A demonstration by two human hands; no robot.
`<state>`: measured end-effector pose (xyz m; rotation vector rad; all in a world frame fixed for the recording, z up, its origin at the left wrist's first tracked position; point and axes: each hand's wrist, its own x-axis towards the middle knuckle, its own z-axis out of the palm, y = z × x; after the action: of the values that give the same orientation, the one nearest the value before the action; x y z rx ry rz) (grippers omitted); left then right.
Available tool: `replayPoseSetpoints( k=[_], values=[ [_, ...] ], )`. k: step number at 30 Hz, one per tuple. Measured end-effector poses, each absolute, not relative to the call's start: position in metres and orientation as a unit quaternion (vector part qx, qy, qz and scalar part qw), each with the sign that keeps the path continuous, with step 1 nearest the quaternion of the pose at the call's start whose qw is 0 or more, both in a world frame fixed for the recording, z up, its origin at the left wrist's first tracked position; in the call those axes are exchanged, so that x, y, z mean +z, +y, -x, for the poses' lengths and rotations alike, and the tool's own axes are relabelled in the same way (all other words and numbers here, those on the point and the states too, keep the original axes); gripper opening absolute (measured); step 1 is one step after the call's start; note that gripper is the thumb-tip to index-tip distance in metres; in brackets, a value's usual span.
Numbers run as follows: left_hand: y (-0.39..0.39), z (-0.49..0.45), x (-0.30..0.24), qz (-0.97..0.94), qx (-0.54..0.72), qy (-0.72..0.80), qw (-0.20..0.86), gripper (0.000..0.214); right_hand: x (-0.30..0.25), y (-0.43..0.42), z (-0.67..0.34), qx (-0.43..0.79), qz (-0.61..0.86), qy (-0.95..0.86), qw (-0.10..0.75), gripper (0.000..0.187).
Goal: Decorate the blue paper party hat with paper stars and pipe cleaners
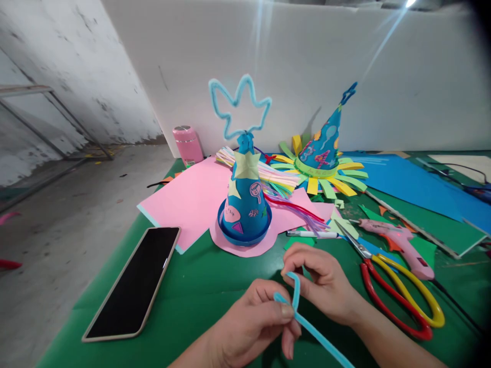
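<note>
My left hand (pixel 264 314) pinches a light blue pipe cleaner (pixel 320 336) between thumb and fingers, low in the head view. My right hand (pixel 320 281) is closed on a bent upper end of the same pipe cleaner. One length of it runs down past the bottom edge, and a short tip sticks out over my left thumb. Beyond my hands stands a blue cone hat (pixel 247 197) with pale stars, small stickers and a curled blue brim. From its tip rises a light blue pipe-cleaner crown shape (pixel 264 105).
Scissors (pixel 402 301) and a pink glue gun (pixel 399 240) lie to the right, a phone (pixel 134 281) to the left. Behind are pink paper (pixel 192 194), a bundle of pipe cleaners (pixel 276 176), a second cone hat (pixel 322 145), a pink bottle (pixel 187 145) and a pen (pixel 312 234).
</note>
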<state>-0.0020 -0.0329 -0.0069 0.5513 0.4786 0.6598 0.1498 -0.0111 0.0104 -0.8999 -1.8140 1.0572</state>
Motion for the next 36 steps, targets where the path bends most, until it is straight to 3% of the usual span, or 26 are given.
replayPoseSetpoints(
  k=[6, 11, 20, 30, 36],
  values=[
    [-0.032, 0.001, -0.007, -0.264, 0.319, 0.242, 0.877, 0.018, 0.008, -0.01, -0.15, 0.447, 0.364, -0.708, 0.409, 0.003],
    [-0.03, 0.002, -0.008, -0.272, 0.351, 0.245, 0.862, 0.02, 0.006, -0.008, -0.152, 0.477, 0.377, -0.694, 0.385, 0.02],
    [-0.027, -0.001, -0.004, -0.277, 0.389, 0.306, 0.824, 0.019, -0.005, 0.0, -0.152, 0.593, 0.412, -0.518, 0.458, 0.02],
    [-0.031, -0.008, -0.008, -0.337, 0.366, 0.385, 0.778, 0.019, 0.014, -0.004, -0.144, 0.56, 0.439, -0.571, 0.41, 0.01],
    [-0.03, -0.006, -0.009, -0.317, 0.371, 0.364, 0.793, 0.019, 0.008, -0.002, -0.148, 0.585, 0.417, -0.553, 0.422, 0.013]
  ],
)
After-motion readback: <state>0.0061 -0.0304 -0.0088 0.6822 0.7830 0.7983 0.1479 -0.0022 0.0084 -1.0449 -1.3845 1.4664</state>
